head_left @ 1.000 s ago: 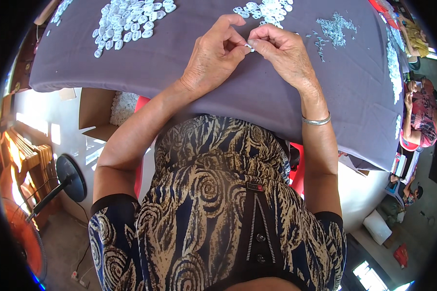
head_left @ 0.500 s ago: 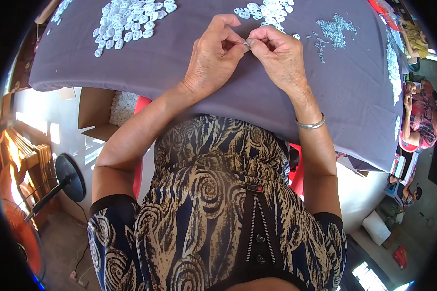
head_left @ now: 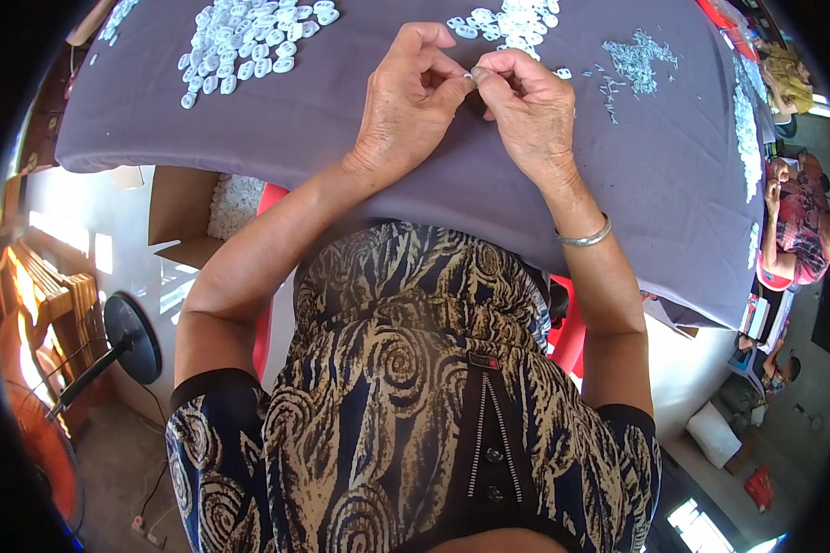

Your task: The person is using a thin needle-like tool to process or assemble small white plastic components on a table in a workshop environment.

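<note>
Above the near part of the cloth-covered table, my left hand (head_left: 413,101) and my right hand (head_left: 531,109) meet fingertip to fingertip. Both pinch a small white plastic piece (head_left: 468,76), mostly hidden by the fingers. Beyond my right hand lies a pile of small white plastic pieces (head_left: 516,23). A larger heap of white oval pieces with openings (head_left: 240,41) spreads to the left of my left hand. To the right, tiny thin silvery pins (head_left: 638,63) are scattered in a loose pile; their exact kind is too small to tell.
A grey-purple cloth (head_left: 249,124) covers the table. Under its left edge stands a cardboard box (head_left: 180,207) holding white pieces. A fan (head_left: 41,442) is at lower left. Another person (head_left: 802,217) sits at the right, beside more pieces (head_left: 745,120) along the table edge.
My right hand has shifted very slightly, its wrist tilting a little to the left. My left hand stays nearly still, and the fingertips remain together.
</note>
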Available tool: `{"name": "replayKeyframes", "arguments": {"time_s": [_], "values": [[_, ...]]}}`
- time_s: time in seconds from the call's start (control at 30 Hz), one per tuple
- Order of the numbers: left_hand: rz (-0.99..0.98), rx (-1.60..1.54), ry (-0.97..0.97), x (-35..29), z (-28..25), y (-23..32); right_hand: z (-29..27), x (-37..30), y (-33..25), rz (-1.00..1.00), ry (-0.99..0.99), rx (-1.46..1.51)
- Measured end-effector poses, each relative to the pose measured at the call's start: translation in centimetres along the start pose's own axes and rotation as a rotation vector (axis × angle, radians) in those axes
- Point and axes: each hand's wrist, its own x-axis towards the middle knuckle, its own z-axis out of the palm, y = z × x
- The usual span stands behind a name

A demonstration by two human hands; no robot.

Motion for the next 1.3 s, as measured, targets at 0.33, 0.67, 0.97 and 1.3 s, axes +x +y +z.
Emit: {"name": "replayKeyframes", "arguments": {"time_s": [0.33, 0.67, 0.97, 1.3], "values": [[0.000, 0.064, 0.009, 0.4, -0.4, 0.3, 0.0, 0.1, -0.4, 0.096, -0.003, 0.147], [0.063, 0.183, -0.043, 0.7, -0.9, 2.2, -0.3, 0.0, -1.0, 0.067, -0.048, 0.189], [0.085, 0.148, -0.019, 0.6, -1.3, 2.1, -0.8, 0.1, -1.9, 0.153, -0.126, 0.232], [0.038, 0.113, -0.035, 0.5, -1.2, 2.4, -0.9, 0.2, -0.9, 0.209, -0.212, 0.385]]}}
